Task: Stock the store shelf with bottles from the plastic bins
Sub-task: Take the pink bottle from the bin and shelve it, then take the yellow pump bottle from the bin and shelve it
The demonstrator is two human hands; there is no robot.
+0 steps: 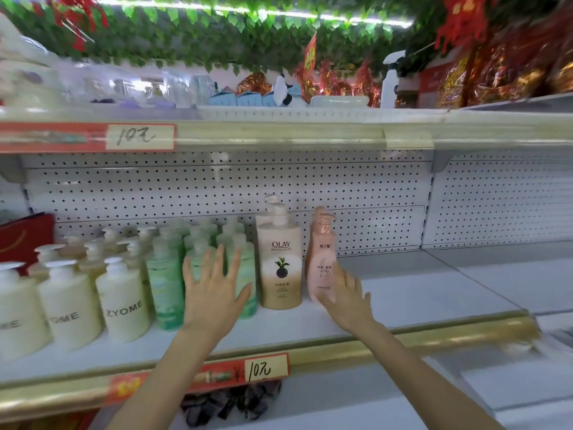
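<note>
So here's where we're at. The Olay bottle (281,262) stands upright near the front of the white shelf (403,293), and we'll place everything else off that.

Just to its right is the pink pump bottle (321,259), close beside it with a sliver of gap and leaning a touch. Our right hand (344,293) is down at that pink bottle's lower right side. Its fingers are fairly straight and spread, laid against the bottle rather than wrapped round it. It's blurry, so we can't tell where the thumb sits.

Our left hand (214,287) is left of the Olay, wide open with fingers fanned and palm facing the green bottles (164,280) — whether it actually touches them, we can't tell. The two hands are well apart, with the Olay between them.

Further left, past the green ones, stand rows of cream ZYOME bottles (124,305). A second pump head pokes up right behind the Olay, and behind that is white pegboard (356,187). Below the Olay, on the gold shelf rail (403,336), hangs a handwritten price tag (266,367) — it reads 10元.
</note>
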